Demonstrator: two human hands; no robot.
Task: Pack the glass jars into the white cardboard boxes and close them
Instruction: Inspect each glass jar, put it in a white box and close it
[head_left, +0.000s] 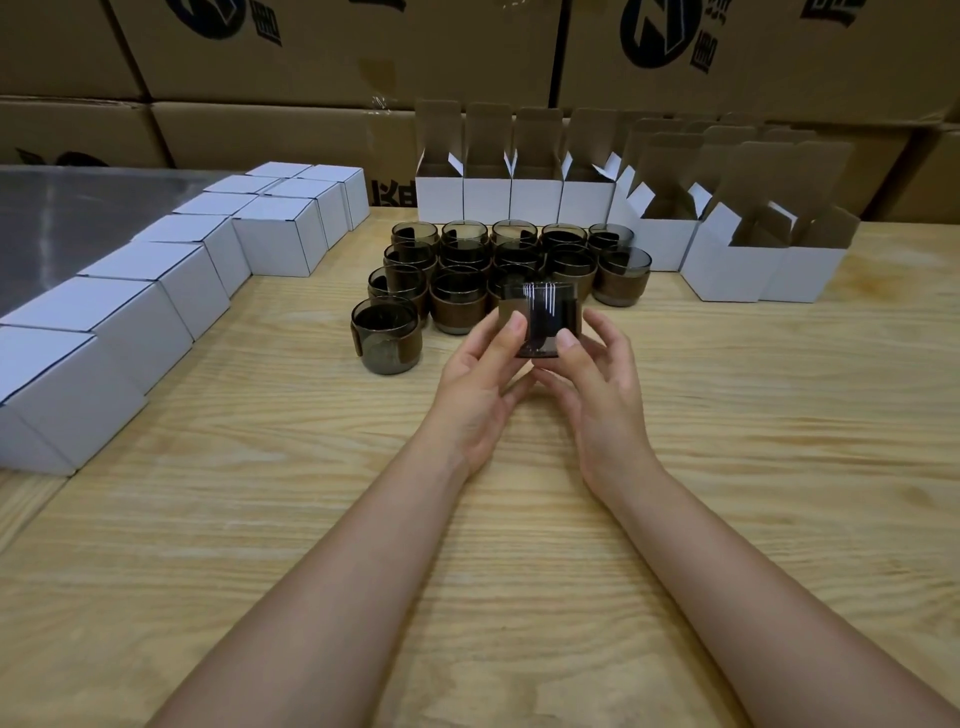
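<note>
Left hand (480, 379) and right hand (597, 384) together grip one dark glass jar (543, 322), thumbs on its near face and fingers curled round its sides; the fingers behind it are hidden. The jar appears lifted just off the worktop (519, 571), mid-depth, directly in front of the cluster of jars (467, 260). Closed white boxes (171, 280) line the left edge. Open boxes (540, 200) stand along the far edge toward the far right corner, flaps up. Bare wood runs from the hands to the near and right edges. Brown cartons (337, 62) are stacked behind the far edge.
</note>
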